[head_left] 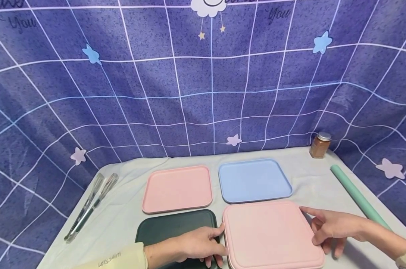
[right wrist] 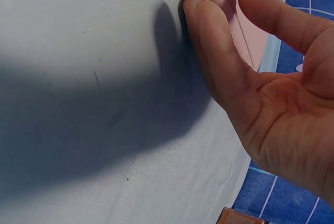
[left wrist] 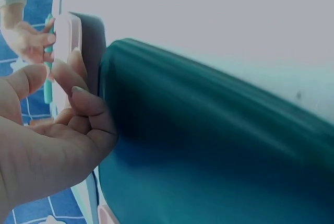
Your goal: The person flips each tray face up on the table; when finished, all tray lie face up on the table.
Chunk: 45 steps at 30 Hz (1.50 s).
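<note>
Between my hands lies a pink rectangular board or tray [head_left: 273, 235] with a rounded, grooved edge. My left hand [head_left: 199, 243] touches its left edge with outstretched fingertips, the other fingers bent below, over the dark green tray [head_left: 172, 222]. On the opposite side my right hand [head_left: 334, 228] rests its fingertips against the right edge. In the right wrist view, fairly straight fingers [right wrist: 209, 31] meet the pink rim from outside, and another fingertip hovers just above its top, casting a shadow. The left wrist view shows the green tray beside my left hand.
Farther back lie another pink tray [head_left: 177, 188] and a blue tray [head_left: 255, 181]. Metal tongs [head_left: 92, 203] lie at the table's left side. A green roll [head_left: 359, 196] is along the right edge, and a jar of brown powder [head_left: 320, 145] stands at the back right.
</note>
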Each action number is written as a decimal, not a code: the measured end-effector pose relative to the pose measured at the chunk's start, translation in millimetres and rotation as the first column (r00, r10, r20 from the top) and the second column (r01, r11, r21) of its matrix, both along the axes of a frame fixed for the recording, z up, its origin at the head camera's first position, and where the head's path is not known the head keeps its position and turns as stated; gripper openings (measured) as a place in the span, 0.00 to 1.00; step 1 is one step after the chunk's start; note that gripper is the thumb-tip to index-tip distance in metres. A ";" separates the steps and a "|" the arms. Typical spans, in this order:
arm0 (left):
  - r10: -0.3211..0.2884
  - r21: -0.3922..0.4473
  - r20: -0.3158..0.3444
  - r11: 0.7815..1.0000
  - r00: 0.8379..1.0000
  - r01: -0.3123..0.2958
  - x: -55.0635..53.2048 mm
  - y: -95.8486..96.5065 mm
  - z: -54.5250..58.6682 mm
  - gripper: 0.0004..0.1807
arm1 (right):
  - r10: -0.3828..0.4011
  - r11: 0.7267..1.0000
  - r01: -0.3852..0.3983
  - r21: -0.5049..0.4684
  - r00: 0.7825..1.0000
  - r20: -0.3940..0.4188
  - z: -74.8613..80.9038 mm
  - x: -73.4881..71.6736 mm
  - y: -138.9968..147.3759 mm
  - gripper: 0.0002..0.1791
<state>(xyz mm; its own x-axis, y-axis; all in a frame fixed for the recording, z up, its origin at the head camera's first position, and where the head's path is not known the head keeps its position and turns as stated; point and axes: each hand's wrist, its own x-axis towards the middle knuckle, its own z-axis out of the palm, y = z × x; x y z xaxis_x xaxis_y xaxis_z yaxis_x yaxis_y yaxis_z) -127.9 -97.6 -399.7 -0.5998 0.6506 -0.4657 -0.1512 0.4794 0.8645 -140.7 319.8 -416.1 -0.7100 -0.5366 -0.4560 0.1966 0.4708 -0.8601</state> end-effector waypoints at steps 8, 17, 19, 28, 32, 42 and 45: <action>0.042 0.036 0.002 0.998 0.999 -0.042 9.7 0.9 -3.0 0.46 | -0.006 1.000 0.006 -0.007 1.000 -0.004 -1.6 2.5 2.9 0.58; 0.119 0.137 0.024 0.983 0.993 -0.122 22.7 6.7 -5.0 0.47 | 0.036 0.995 -0.039 -0.091 0.999 -0.032 -5.4 6.4 10.7 0.56; 0.143 0.160 0.027 0.976 0.989 -0.145 25.3 8.3 -4.5 0.47 | 0.034 0.995 -0.037 -0.097 0.999 -0.030 -6.1 6.8 11.7 0.56; 0.215 0.181 -0.045 0.962 0.976 -0.204 25.7 13.8 -0.6 0.46 | 0.028 0.992 -0.030 -0.127 0.999 -0.019 -10.4 8.9 12.3 0.57; 0.224 0.187 -0.125 0.962 0.967 -0.198 23.1 17.0 1.3 0.48 | 0.019 0.993 -0.024 -0.112 0.999 -0.040 -11.4 9.6 12.3 0.57; 0.244 0.225 -0.186 0.954 0.952 -0.200 19.4 22.8 14.2 0.50 | 0.013 0.991 -0.013 -0.136 1.000 0.003 -11.1 5.9 12.3 0.58; 0.244 0.224 -0.205 0.954 0.948 -0.198 18.2 24.7 20.3 0.51 | 0.013 0.990 -0.011 -0.143 1.000 0.010 -10.6 4.9 11.8 0.58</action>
